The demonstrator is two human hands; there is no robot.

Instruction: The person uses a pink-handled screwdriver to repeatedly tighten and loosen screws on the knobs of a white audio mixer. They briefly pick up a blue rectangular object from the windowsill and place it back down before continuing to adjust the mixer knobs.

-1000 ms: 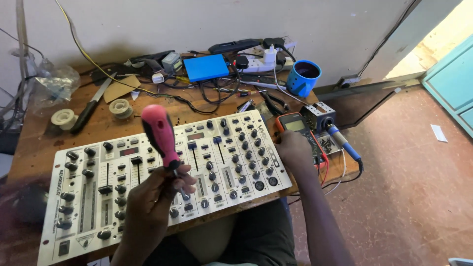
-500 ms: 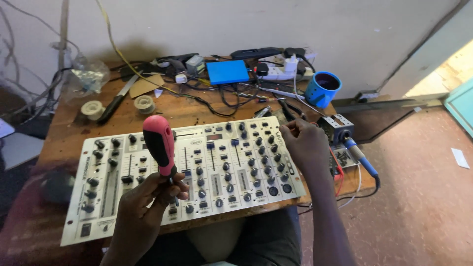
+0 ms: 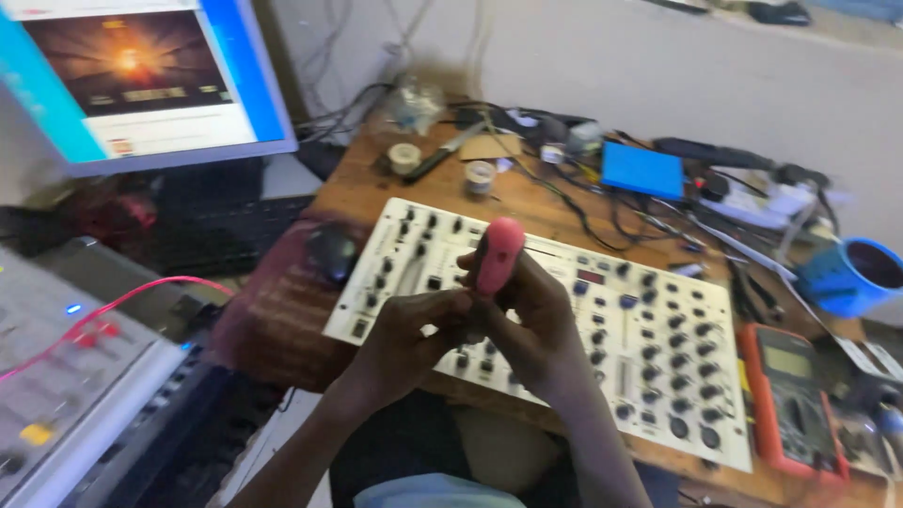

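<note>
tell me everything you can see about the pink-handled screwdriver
The screwdriver has a rounded pink handle that looks like plastic or rubber. Only the handle shows; the shaft and tip are hidden behind the fingers. It stands roughly upright, handle end up, over the near left part of the mixer. Both hands grip it: the left hand low at its base, the right hand wrapped round from the right side.

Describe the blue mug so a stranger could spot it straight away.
Start at the white audio mixer on the wooden desk, then look past its far right corner. Beyond the orange multimeter stands the blue mug, the only round, open-topped blue thing there; the other blue item is a flat box.
</note>
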